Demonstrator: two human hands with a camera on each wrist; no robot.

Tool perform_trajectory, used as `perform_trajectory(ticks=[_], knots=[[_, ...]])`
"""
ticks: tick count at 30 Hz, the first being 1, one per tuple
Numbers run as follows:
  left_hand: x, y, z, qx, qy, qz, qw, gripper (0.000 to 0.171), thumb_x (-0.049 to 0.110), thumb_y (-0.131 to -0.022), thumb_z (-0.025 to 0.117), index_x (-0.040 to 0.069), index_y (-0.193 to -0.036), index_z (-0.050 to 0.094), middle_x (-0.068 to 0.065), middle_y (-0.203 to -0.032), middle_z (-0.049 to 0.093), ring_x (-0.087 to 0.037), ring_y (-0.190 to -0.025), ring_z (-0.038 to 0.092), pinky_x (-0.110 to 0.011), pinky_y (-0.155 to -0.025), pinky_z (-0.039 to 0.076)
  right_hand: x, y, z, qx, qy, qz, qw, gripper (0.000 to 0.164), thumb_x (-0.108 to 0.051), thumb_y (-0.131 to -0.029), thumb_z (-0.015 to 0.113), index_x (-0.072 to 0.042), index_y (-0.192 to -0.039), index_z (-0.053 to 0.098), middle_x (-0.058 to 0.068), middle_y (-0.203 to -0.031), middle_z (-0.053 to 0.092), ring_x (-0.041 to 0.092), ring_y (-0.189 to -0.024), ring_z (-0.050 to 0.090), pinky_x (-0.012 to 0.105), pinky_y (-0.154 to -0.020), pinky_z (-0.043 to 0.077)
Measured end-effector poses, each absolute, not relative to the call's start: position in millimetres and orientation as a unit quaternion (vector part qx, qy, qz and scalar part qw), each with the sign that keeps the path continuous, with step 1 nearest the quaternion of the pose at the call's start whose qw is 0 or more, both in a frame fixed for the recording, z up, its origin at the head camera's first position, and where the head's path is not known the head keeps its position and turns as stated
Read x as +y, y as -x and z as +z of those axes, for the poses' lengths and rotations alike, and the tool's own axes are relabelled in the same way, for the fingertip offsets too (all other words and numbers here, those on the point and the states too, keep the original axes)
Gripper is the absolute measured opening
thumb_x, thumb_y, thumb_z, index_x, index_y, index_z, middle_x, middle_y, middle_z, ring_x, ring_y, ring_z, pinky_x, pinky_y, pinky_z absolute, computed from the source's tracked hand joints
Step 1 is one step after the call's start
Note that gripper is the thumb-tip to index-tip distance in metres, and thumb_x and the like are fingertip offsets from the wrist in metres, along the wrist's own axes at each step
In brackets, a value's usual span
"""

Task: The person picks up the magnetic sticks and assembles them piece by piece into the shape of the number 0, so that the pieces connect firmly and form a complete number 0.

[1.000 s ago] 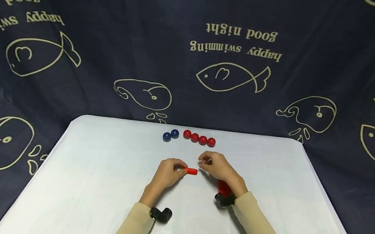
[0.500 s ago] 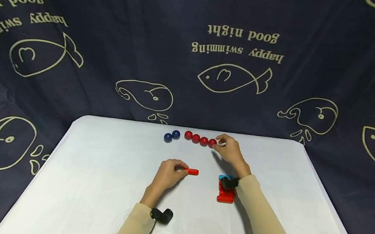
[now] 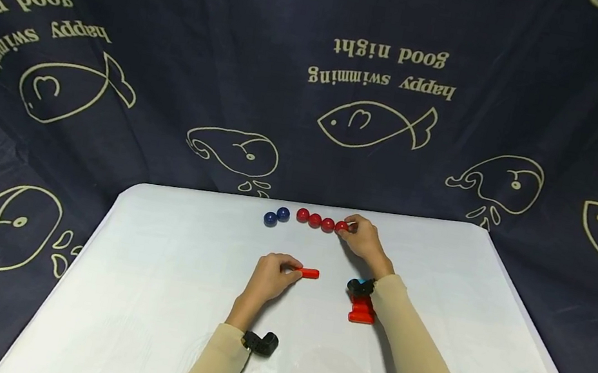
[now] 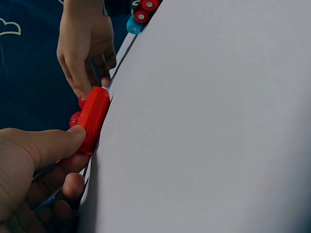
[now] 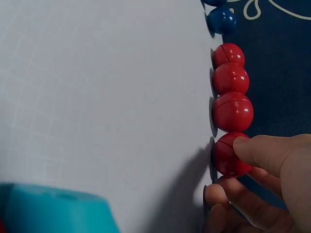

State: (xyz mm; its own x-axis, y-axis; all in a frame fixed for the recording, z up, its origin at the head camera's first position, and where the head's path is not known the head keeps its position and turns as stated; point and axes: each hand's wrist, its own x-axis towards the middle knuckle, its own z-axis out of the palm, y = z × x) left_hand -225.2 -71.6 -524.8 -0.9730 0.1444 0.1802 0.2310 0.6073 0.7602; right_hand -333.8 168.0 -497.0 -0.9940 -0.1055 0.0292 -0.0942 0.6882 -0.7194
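Observation:
My left hand (image 3: 270, 276) pinches a short red rod (image 4: 95, 119) by one end between thumb and fingers, low over the white table. At the back of the table my right hand (image 3: 364, 237) has thumb and fingers around the rightmost red ball (image 5: 228, 154). That ball ends a row of several shiny red balls (image 5: 232, 111), which sit against one another. Left of the row are two dark blue balls (image 3: 276, 216). Below my right wrist lies a group of red rods (image 3: 361, 314) with a light blue rod (image 4: 133, 25), partly hidden by the wrist camera.
The white table (image 3: 170, 296) ends just behind the balls. A dark blue cloth (image 3: 235, 72) with fish and whale drawings hangs behind it. Black cameras sit on both wrists, the left camera (image 3: 261, 343) near the table's middle.
My right hand has moved from near the left hand, back to the rightmost red ball, and now grips it. The left hand keeps its hold on the red rod, nearly still.

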Motion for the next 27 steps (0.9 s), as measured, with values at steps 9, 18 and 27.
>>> perform_trajectory(ticks=[9,18,27], knots=[[-71.0,225.7,-524.8,-0.892,0.113,-0.433,0.064,0.009,0.014,-0.088,0.082,0.011,-0.096,0.082,-0.001,-0.077,0.072,-0.008,-0.062,0.048,-0.022,-0.057,0.040,176.2,318.5,-490.2,0.915,0.051,-0.400,0.018,0.036,-0.019,-0.097,0.071,0.002,-0.126,0.064,0.021,-0.113,0.070,0.029,-0.094,0.067,0.035,-0.077,0.056],[-73.0,226.9,-526.3,-0.890,0.109,-0.439,0.059,0.009,0.013,-0.088,0.082,0.010,-0.096,0.082,-0.001,-0.078,0.073,-0.008,-0.063,0.049,-0.023,-0.058,0.040,177.0,286.2,-484.7,0.905,0.060,-0.421,0.024,0.035,-0.018,-0.097,0.071,0.000,-0.126,0.064,0.022,-0.116,0.070,0.027,-0.089,0.071,0.032,-0.070,0.059],[-73.0,226.4,-527.8,-0.886,0.110,-0.446,0.053,0.009,0.013,-0.088,0.082,0.010,-0.096,0.082,-0.001,-0.079,0.073,-0.009,-0.064,0.050,-0.023,-0.059,0.041,173.6,259.3,-482.0,0.898,0.075,-0.433,0.025,0.033,-0.017,-0.095,0.073,-0.002,-0.124,0.066,0.017,-0.112,0.072,0.028,-0.095,0.073,0.034,-0.074,0.059]])
